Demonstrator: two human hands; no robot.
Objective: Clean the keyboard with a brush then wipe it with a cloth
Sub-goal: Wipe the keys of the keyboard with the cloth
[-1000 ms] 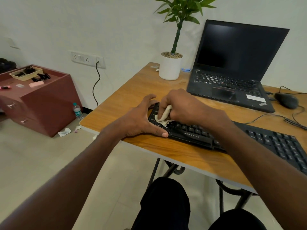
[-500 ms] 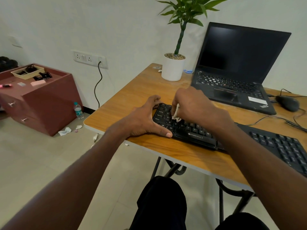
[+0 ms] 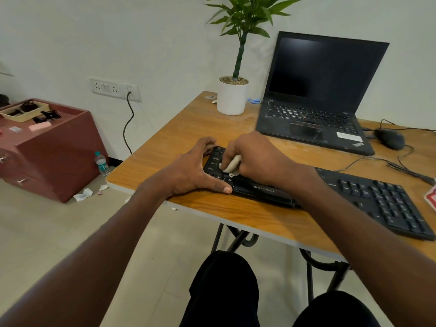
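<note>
A black keyboard lies along the front of the wooden table. My right hand grips a small whitish cloth and presses it on the keys at the keyboard's left end. My left hand clasps that left end, thumb along the front edge and fingers curled round the far corner. No brush is in sight.
An open black laptop stands behind the keyboard, with a white potted plant to its left and a black mouse with cables to its right. A red cabinet, a water bottle and paper scraps sit on the floor at left.
My right hand has slid the cloth back and forth over the left keys, now toward the left end again. My left hand has stayed on the keyboard's end.
</note>
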